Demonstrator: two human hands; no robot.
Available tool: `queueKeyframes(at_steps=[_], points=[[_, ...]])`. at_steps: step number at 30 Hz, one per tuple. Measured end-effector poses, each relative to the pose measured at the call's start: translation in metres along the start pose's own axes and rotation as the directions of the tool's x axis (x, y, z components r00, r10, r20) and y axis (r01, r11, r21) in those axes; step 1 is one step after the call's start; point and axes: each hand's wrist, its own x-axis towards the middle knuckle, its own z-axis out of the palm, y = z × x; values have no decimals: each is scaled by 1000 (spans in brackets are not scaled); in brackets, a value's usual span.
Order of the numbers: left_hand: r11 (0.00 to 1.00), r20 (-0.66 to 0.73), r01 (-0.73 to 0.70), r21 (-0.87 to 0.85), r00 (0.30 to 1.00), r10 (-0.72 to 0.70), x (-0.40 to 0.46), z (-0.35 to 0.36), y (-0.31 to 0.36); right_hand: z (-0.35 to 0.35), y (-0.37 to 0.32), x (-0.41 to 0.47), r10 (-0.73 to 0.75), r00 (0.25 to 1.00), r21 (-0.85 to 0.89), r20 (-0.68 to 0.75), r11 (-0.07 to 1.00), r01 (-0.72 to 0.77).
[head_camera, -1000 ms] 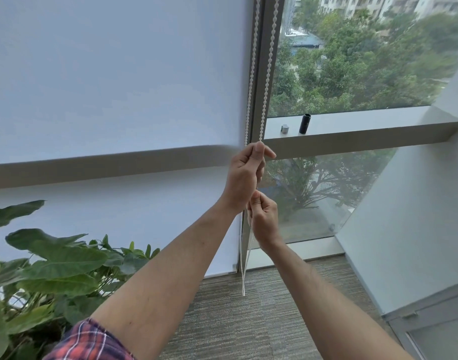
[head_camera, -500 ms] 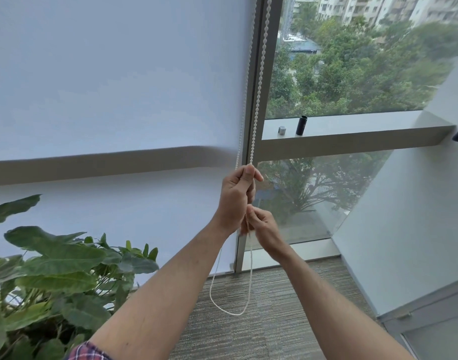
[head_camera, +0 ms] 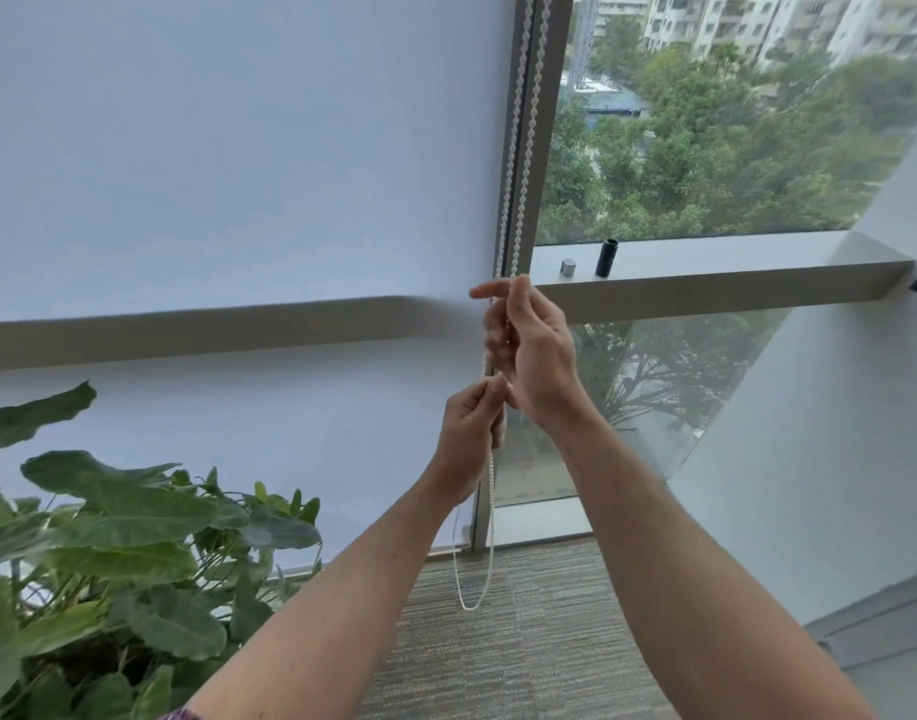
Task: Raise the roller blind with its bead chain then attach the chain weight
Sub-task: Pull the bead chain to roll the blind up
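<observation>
Hands both pinching the bead chain (head_camera: 519,174): right hand (head_camera: 534,350) high, left hand (head_camera: 472,433) below. Light, limp, slippery beads, so pinch between them.

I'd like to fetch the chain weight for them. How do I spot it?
Look at the window ledge right of the blind. Two small things stand there, apart; I take the weight to be the black tube, taller than the stubby silver piece on its left.
</observation>
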Motion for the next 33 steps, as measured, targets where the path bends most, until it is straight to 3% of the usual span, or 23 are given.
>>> queueKeyframes(at_steps=[10, 17, 22, 24, 28, 33], points=[[997, 51, 34, 64, 998, -37, -2, -1, 1, 9, 7, -5, -106, 978, -93, -180, 992, 90], [975, 70, 129, 178, 987, -143, -27, -21, -28, -1, 50, -34, -9, 974, -170, -225, 985, -30], [916, 182, 176, 360, 950, -254, -27, -41, -30, -11, 68, -49, 46, 975, -134, -218, 988, -76], [902, 131, 209, 377, 952, -275, -17, -47, -23, -13, 73, -52, 43, 976, -147, -214, 986, -76], [961, -2, 133, 242, 991, -136, 6, -41, 7, -15, 84, -56, 51, 973, -159, -223, 983, -88], [995, 67, -70, 71, 996, 65, 26, -15, 52, -18, 102, -70, 101, 965, -208, -240, 966, -153]])
